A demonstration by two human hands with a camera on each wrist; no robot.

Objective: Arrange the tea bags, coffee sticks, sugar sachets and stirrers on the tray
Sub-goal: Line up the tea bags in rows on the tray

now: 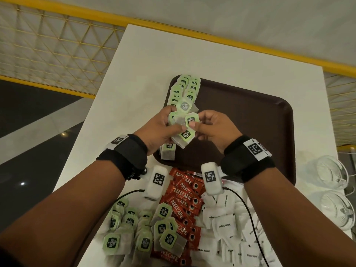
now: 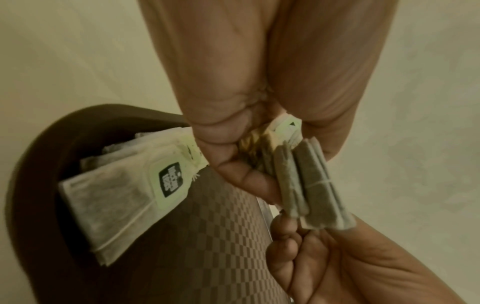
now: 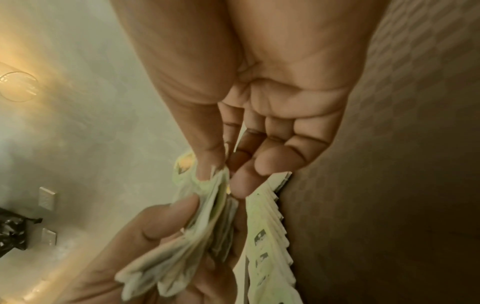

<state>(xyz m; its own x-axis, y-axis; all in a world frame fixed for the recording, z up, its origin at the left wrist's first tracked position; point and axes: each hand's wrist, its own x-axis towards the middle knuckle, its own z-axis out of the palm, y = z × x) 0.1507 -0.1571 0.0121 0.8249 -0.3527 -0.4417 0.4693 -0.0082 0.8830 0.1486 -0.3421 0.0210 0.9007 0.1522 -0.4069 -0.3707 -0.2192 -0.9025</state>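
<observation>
Three loose heaps nearest, on white table (image 1: 146,54) btwn forearms: tea bags (image 1: 138,228) at left, red coffee sticks (image 1: 183,205) in middle, white sugar sachets (image 1: 231,228) at right, overlapping at edges. Two glass cups (image 1: 335,189) near right table edge. Just beyond, brown tray (image 1: 250,116): centre and right side bare, room to work there. Above tray's near-left part, left hand (image 1: 159,130) clutching bundle of tea bags (image 1: 182,132); right hand (image 1: 213,128) pinching one green tag of that bundle w/ thumb and forefinger. One tea bag (image 1: 168,152) lying at tray's near-left corner. Further, overlapped row of tea bags (image 1: 185,89) along tray's left edge to far-left corner. Yellow mesh railing (image 1: 57,45) past table.
</observation>
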